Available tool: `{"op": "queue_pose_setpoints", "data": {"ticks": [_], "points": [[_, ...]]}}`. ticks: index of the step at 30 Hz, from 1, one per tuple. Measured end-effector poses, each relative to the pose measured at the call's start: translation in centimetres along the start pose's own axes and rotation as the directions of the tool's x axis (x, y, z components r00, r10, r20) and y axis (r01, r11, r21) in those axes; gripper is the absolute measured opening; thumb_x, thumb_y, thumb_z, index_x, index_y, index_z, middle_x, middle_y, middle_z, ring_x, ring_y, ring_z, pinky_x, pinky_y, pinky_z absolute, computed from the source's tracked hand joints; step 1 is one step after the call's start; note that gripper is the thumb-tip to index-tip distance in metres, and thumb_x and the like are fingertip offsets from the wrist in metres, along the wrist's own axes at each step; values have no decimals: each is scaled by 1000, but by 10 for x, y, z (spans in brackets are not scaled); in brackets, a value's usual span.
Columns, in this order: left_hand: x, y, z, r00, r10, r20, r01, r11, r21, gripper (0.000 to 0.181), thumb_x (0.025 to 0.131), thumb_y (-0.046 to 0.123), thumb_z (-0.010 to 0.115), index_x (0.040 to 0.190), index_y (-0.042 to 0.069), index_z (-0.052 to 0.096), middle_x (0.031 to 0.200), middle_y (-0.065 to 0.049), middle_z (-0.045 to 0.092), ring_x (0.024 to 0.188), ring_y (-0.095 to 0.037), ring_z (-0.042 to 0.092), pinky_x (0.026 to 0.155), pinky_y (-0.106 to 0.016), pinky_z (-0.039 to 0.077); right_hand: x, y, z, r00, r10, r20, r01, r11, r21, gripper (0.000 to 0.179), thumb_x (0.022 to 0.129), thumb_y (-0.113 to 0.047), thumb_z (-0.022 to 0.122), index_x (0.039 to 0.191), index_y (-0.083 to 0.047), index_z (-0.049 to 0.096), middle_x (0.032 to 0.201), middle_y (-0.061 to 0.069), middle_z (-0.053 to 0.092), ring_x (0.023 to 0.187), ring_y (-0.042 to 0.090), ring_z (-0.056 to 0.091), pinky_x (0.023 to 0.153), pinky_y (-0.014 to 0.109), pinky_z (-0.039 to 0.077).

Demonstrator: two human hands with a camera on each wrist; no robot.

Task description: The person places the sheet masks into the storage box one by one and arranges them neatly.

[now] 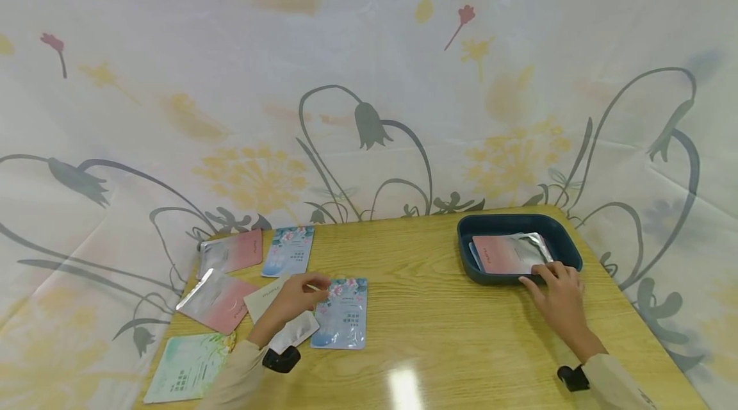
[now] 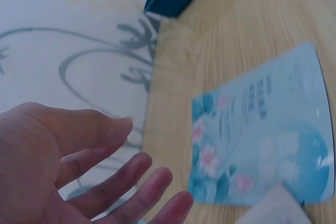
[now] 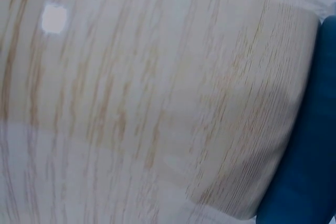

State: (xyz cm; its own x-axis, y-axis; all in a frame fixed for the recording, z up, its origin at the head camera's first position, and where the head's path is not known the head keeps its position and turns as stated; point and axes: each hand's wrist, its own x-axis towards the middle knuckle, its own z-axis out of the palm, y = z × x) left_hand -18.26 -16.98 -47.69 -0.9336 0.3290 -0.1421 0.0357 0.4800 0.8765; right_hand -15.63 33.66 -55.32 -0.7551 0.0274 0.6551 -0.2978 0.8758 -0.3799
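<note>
My left hand (image 1: 301, 298) hovers over the table beside a blue floral face mask packet (image 1: 341, 315), its fingers loosely bent with nothing between them. In the left wrist view the thumb and fingers of that hand (image 2: 100, 166) are apart, left of the same packet (image 2: 262, 129). A cream and silver packet (image 1: 296, 332) lies partly beneath the left hand. At the right, my right hand (image 1: 560, 301) grips the near rim of a dark blue tray (image 1: 567, 250). Inside the tray a pink and silver packet (image 1: 507, 254) lies on top of others. The right wrist view shows the tray's side (image 3: 299, 166) but no fingers.
Two more pink and silver packets (image 1: 242, 250) lie at the left, one nearer me. Another blue floral packet (image 1: 288, 251) is by the back edge. A green packet (image 1: 187, 368) sits front left. A patterned curtain (image 1: 369, 77) hangs behind the wooden table (image 1: 421, 333).
</note>
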Motion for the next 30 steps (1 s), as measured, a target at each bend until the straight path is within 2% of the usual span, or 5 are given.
{"op": "queue_pose_setpoints", "data": {"ticks": [7,13,21,25,30], "points": [[-3,-17,-28,997,-40,-65,44,998,54,27,89,9,64,113,-3,62,111,-23,59,88,-25,62,67,-43,52,-4,4,2,1000,-6,-2,6,1000,14,31,61,-1,83,85,-3,63,89,16,51,85,43,40,70,61,30],[-2,-32,-47,987,-101,-128,108,993,44,30,87,7,66,114,-4,61,113,-23,60,92,-27,63,69,-40,53,-5,5,3,1000,8,-3,-8,1000,11,31,62,-1,82,85,-4,62,89,16,50,86,44,41,71,61,30],[-2,-49,-69,977,-142,-161,154,986,63,38,86,9,68,120,-6,58,119,-25,57,98,-30,60,70,-37,50,-4,4,2,1000,8,-3,-8,1000,7,30,62,-2,82,85,-4,62,89,15,51,87,43,41,71,62,30],[-2,-57,-77,976,-129,-173,138,989,43,39,85,7,69,119,-8,57,119,-27,56,100,-33,58,72,-34,49,-3,4,2,1000,-1,-7,2,1000,8,30,62,-2,83,84,-4,62,88,15,51,86,43,41,71,61,30],[1,-69,-81,977,-100,-190,116,991,73,40,82,5,72,117,-10,58,118,-27,56,103,-37,56,80,-37,49,-1,5,2,999,-29,-20,29,1000,3,31,61,-5,83,85,-4,62,89,16,51,85,43,41,70,60,31]]}}
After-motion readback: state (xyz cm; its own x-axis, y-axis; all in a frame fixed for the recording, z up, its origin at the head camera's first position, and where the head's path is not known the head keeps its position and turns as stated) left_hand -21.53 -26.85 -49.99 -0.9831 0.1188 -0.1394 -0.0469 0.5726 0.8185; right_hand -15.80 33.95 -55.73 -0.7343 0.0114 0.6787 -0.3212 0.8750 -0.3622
